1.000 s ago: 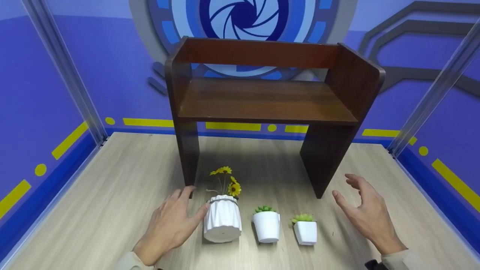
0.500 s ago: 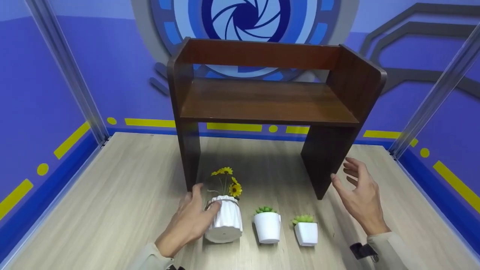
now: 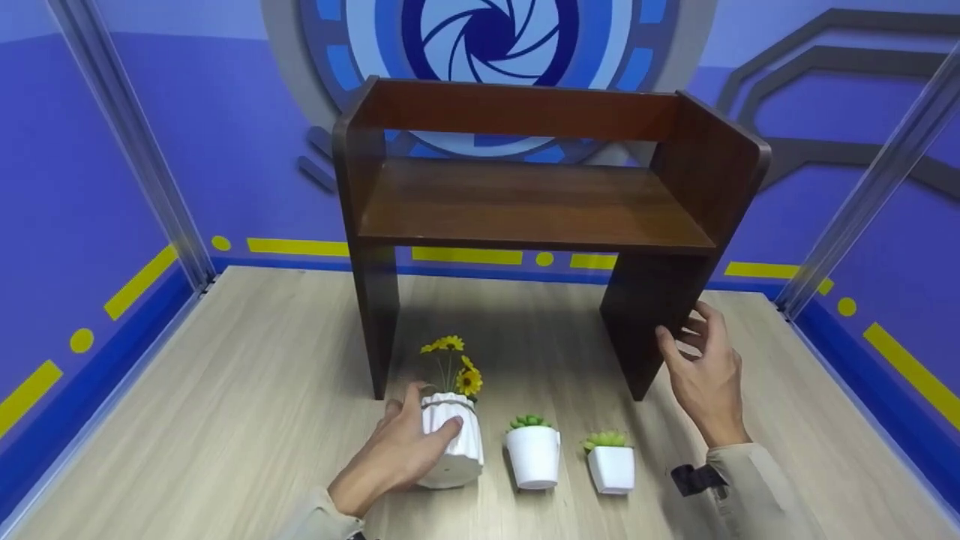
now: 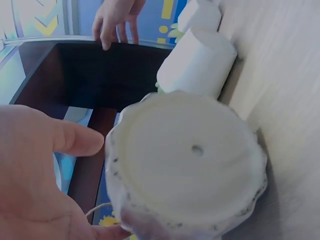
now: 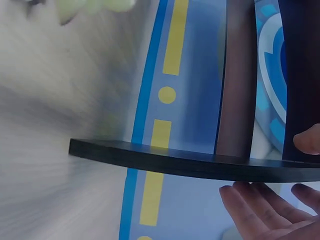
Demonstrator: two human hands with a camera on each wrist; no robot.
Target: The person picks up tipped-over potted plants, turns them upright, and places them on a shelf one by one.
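Tabletop [image 3: 255,367]: potted flowers [image 3: 469,382]; left hand [image 3: 401,446] wide around pot [image 4: 180,165], right hand [image 3: 705,379] wide at shelf [image 3: 536,202].

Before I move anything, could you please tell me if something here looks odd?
Yes: the ribbed flowerpot, round pot and square pot all lie on their sides, bases facing away from the shelf, though potted plants normally stand upright. No spill is visible, and the shelf stands upright.
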